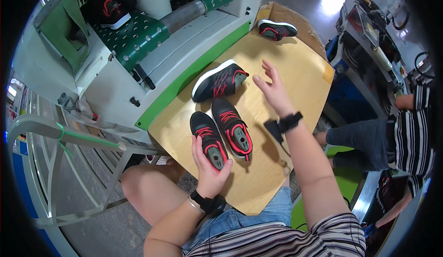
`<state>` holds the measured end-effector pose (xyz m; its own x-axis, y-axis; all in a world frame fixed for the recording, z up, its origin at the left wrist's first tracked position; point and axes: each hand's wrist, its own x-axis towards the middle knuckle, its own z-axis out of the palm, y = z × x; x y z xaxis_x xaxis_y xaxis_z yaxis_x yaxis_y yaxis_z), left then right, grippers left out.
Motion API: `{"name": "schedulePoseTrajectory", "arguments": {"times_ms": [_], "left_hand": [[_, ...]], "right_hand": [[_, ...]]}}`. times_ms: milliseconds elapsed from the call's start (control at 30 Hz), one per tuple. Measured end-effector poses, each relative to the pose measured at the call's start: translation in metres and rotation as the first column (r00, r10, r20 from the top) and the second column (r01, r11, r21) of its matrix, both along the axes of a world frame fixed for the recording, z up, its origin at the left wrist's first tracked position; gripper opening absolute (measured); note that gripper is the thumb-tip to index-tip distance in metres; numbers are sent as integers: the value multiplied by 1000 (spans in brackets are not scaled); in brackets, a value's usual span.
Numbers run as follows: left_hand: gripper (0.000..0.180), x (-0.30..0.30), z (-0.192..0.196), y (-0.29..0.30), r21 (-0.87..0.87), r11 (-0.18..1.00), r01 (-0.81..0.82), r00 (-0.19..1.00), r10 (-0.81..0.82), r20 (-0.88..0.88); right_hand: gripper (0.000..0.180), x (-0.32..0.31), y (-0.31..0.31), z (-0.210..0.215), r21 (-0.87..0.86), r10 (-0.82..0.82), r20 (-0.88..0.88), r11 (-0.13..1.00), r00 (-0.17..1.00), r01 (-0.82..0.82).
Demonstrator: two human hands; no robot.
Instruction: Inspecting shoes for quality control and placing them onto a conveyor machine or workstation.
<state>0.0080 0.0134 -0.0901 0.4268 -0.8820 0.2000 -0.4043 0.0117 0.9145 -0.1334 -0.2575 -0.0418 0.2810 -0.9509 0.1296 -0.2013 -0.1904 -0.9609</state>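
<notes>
While the left hand (208, 171) fingers clasp one shoe's (209, 139) heel, the right hand (273, 90) hovers wide open, so that light grip might let it slip onto the surface (295, 72).

Green perforated conveyor belt (138, 40) upper left, carrying black shoe with white sole (110, 13). Further black-red shoe (276, 29) at far board corner. Seated person in striped shirt (417, 132) right.

Wooden board (295, 72) with four black shoes (219, 79)
</notes>
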Motion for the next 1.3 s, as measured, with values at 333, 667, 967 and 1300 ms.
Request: {"name": "schedulePoseTrajectory", "arguments": {"times_ms": [333, 667, 967, 1300], "left_hand": [[107, 5, 5, 1, 33, 999, 6, 995, -9, 97], [88, 25, 56, -13, 101, 987, 123, 930, -150, 335], [65, 15, 66, -42, 273, 946, 172, 737, -308, 602], [58, 13, 47, -41, 197, 977, 78, 730, -191, 656]], "right_hand": [[108, 71, -78, -7, -446, 71, -831, 508, 551, -737], [61, -14, 22, 62, 295, 460, -805, 858, 375, -420], [53, -14, -123, 55, -225, -1, -880, 882, 476, -414], [69, 46, -371, -24, -182, -167, -937, 983, 307, -20]]}}
